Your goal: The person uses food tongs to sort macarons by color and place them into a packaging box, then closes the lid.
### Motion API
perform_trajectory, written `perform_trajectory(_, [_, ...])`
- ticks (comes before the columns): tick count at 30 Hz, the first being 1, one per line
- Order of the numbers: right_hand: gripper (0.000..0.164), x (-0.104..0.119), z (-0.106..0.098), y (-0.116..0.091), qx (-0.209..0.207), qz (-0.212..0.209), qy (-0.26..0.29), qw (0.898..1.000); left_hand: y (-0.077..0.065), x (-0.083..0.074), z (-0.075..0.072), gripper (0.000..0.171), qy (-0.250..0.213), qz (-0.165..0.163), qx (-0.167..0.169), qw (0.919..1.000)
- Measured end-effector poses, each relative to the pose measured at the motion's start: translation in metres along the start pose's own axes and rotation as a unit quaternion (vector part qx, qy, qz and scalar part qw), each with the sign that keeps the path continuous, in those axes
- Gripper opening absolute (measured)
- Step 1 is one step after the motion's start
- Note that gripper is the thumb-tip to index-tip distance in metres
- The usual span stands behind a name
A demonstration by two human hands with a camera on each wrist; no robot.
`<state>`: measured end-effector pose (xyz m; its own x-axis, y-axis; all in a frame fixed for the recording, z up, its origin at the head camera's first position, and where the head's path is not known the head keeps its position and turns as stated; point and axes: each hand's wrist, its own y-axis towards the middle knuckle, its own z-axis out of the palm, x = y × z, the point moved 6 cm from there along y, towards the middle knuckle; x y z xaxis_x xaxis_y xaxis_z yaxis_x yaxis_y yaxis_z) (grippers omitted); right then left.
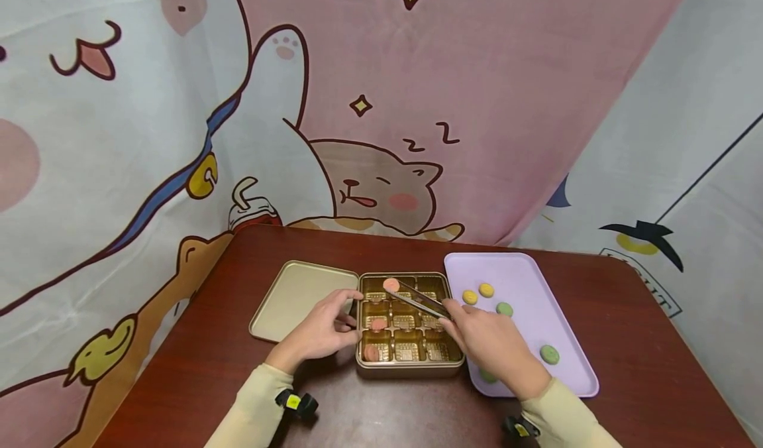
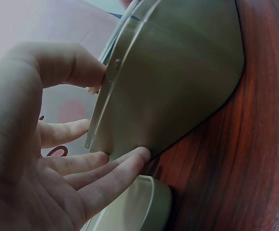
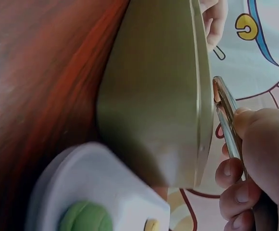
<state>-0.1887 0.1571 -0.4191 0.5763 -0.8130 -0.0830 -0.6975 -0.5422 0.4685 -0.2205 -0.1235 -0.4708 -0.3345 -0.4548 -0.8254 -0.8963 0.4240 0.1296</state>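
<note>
My right hand (image 1: 493, 343) grips metal tongs (image 1: 419, 305) that reach over a gold tin (image 1: 411, 372) from the right. A pink macaron (image 1: 391, 285) is pinched between the tong tips, above the tin's back left compartment. Two more pink macarons lie in the left column, one in the middle compartment (image 1: 378, 323) and one in the front compartment (image 1: 371, 352). At the tin's left side is my left hand (image 1: 322, 325). In the left wrist view its fingertips touch the tin's outer wall (image 2: 173, 72), with the thumb up at the rim.
The tin's pale gold lid (image 1: 301, 295) lies to its left, partly behind my left hand. On the right, a lilac tray (image 1: 563, 325) bears yellow macarons (image 1: 485, 290) and green macarons (image 1: 550, 354). All stand on a dark red wooden table (image 1: 197, 368) before a cartoon-printed cloth (image 1: 489, 90).
</note>
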Motion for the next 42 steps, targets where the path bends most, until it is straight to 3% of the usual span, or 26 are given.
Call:
perform_trajectory(12, [0.027,0.009,0.013,0.019,0.037,0.003,0.008,0.999,0.001,0.001,0.0,0.063,-0.001,0.0,0.002,1.0])
perform_trajectory(27, [0.033,0.009,0.011,0.019,0.054,0.034,0.023,0.998,0.001,0.0,0.0,0.064,-0.002,0.001,0.004,1.0])
perform_trajectory(42, [0.031,0.009,0.014,0.015,0.054,0.028,0.021,0.998,0.002,-0.003,0.002,0.065,0.003,0.007,0.002,1.0])
